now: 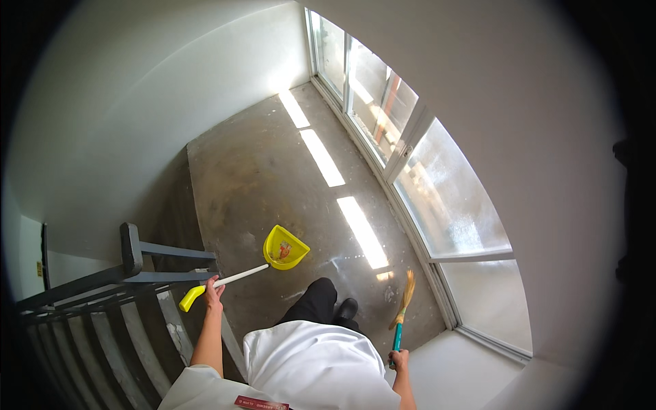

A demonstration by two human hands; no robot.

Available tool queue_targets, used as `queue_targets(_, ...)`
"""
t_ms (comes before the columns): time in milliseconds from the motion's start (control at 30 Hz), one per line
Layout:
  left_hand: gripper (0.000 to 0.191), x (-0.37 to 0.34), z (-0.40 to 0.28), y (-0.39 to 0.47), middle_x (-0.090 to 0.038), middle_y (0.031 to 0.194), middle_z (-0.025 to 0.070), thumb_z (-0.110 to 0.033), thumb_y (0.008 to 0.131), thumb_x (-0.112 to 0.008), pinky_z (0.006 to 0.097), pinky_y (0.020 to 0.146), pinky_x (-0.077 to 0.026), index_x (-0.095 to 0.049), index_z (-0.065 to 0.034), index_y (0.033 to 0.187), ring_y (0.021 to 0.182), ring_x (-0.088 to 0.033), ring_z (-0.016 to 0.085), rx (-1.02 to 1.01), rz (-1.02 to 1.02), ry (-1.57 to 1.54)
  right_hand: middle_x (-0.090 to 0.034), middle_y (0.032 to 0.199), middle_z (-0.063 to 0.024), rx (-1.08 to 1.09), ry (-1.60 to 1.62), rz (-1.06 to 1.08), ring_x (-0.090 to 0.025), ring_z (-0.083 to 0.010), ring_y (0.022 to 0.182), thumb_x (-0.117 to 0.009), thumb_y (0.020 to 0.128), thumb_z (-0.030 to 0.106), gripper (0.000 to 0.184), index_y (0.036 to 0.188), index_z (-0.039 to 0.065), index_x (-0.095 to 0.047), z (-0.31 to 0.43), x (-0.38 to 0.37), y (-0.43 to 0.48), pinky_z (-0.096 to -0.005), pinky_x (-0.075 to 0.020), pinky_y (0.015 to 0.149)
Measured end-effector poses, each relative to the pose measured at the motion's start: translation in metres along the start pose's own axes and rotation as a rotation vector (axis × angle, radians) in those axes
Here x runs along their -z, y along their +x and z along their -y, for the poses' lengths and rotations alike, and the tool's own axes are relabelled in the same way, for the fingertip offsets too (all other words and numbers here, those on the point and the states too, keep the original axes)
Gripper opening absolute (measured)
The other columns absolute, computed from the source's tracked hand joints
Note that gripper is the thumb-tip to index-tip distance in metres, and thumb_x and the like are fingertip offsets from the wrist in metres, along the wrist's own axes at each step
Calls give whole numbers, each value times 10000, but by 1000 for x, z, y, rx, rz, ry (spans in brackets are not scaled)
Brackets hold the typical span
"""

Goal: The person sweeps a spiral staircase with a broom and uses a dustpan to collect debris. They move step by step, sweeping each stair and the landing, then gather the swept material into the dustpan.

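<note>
My left hand (213,294) grips the white pole (241,275) of a long-handled dustpan, just past its yellow end grip (191,299). The yellow dustpan pan (286,248) is over the concrete floor ahead of my legs; a red-and-orange sticker or scrap shows inside it. Whether the pan touches the floor I cannot tell. In my right hand (398,359) is the teal handle (397,335) of a straw broom. Its tan bristles (409,288) point away from me, near the window side.
A grey metal railing (134,251) stands at my left, beside a flight of stairs (115,333) going down. Sliding glass windows (451,200) in a pale frame run along the right. White walls (246,56) enclose the concrete landing (246,169), where bright sunlight patches (363,230) lie.
</note>
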State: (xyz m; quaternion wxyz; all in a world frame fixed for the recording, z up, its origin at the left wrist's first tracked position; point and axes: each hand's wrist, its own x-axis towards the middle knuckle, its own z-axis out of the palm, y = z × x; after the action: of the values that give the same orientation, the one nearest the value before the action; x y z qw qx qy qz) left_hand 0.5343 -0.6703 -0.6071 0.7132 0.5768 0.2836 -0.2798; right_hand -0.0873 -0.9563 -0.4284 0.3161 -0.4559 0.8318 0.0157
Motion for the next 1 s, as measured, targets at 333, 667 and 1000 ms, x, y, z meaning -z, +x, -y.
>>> queue_targets(333, 245, -128, -3, 83, -660, 1138, 44, -220, 951, -557, 276, 823, -575, -644, -64, 1118, 940, -628, 165, -27, -243, -323, -634, 687, -157, 568, -331, 328, -642, -233, 553, -727, 697, 1, 148, 745, -102, -634, 272, 43, 62, -364, -512, 480)
queue_targets(667, 182, -414, -239, 287, -649, 1135, 18, -236, 991, -575, 328, 885, -548, -681, -96, 1038, 1043, -607, 159, -186, 83, 40, -602, 658, -140, -131, 5, 304, -593, -211, 510, -637, 793, -31, 42, 789, -71, -627, 577, -57, 68, -349, -499, 449)
queue_targets(1000, 191, -658, -439, 497, -688, 1096, -12, -293, 966, -636, 376, 884, -538, -645, -119, 1043, 1058, -615, 118, -265, 286, 175, -741, 897, -167, 290, -231, 325, -691, -213, 834, -669, 817, 261, 367, 1039, -28, -717, 651, -222, 72, -373, -540, 768)
